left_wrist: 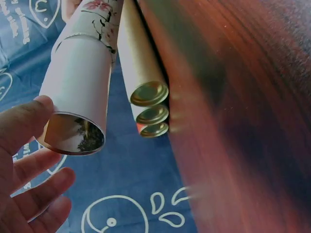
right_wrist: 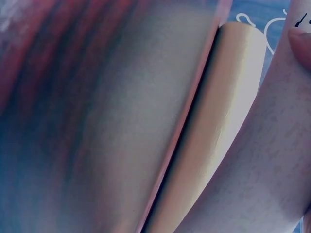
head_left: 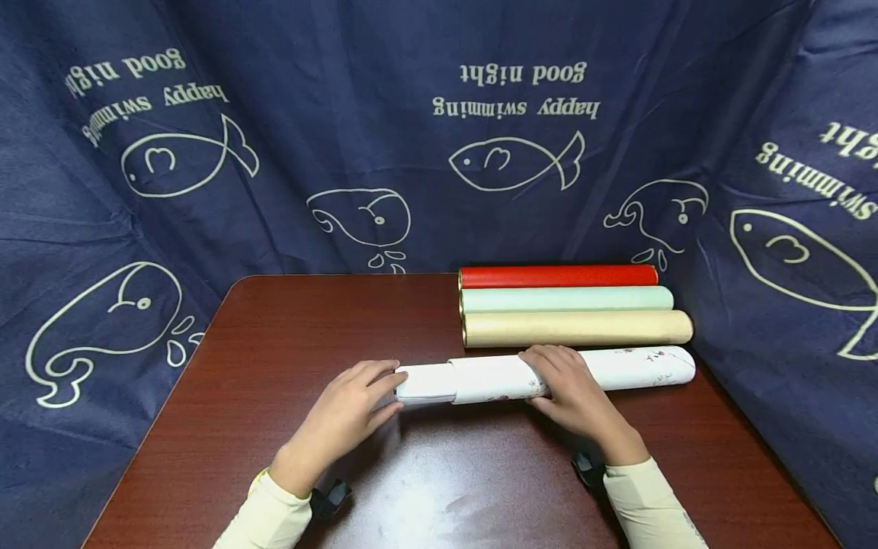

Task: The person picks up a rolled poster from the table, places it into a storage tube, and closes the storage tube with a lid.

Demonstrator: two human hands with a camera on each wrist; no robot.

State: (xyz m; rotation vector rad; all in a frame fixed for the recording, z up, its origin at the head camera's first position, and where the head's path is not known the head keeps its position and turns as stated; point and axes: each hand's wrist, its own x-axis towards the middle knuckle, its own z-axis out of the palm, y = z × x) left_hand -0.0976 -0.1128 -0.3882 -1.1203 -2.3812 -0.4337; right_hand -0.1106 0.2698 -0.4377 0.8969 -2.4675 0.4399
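**Inspector:** Fingers of the left hand [head_left: 350, 408] lie nearly straight and together, tips touching the plain inner tube [head_left: 425, 383] at its open end, thumb on the rim.

**Clerk:** Its position?

**Inspector:** Table [head_left: 288, 343] centre. The inner tube slots into the flowered white tube [head_left: 617, 370], which runs toward three o'clock.

**Clerk:** The right hand [head_left: 572, 389]?

**Inspector:** Curled over that outer tube, probably steadying it against the left hand's push.

**Clerk:** Count?

**Inspector:** One telescoping white tube. Three capped tubes at twelve o'clock, side by side, likely to stop rolling: tan tube [head_left: 576, 329], green tube [head_left: 565, 299], red tube [head_left: 557, 276]. Two hands.
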